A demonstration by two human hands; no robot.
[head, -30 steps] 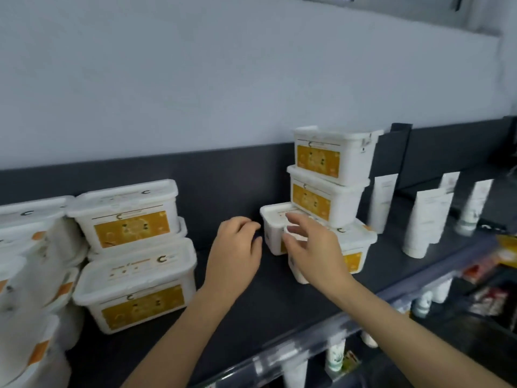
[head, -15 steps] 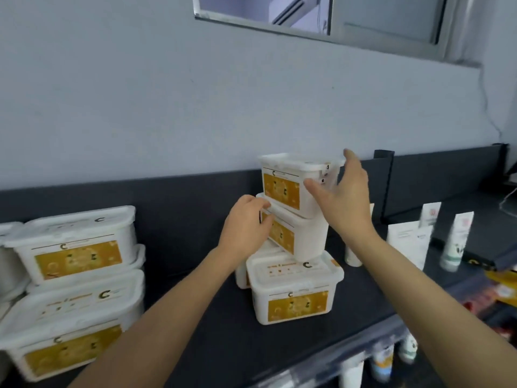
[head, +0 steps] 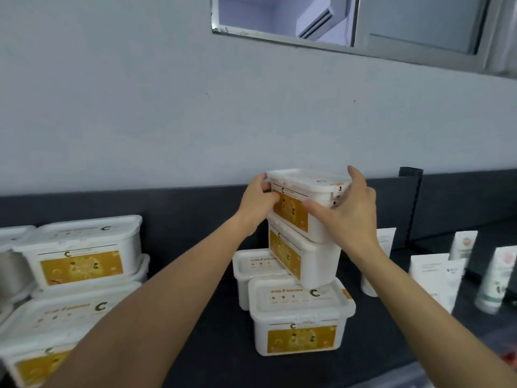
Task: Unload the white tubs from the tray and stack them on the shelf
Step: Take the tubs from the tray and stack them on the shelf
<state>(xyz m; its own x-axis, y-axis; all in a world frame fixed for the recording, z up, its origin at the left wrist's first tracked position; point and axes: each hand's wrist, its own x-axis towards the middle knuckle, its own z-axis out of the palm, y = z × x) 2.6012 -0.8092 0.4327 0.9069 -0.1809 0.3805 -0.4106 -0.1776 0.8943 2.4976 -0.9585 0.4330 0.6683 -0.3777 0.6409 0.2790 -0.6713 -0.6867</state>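
The left hand point(head: 256, 204) had risen from the second tub point(head: 316, 259) to the left end of the top tub point(head: 305, 189), gripping it; the right hand point(head: 349, 217) gripped its right end. It crowned the stack on the shelf point(head: 209, 345).

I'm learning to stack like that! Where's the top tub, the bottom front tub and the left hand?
top tub point(head: 305, 179): head view, on its lid.
bottom front tub point(head: 301, 339): head view, on its orange label.
left hand point(head: 256, 205): head view, on its back.
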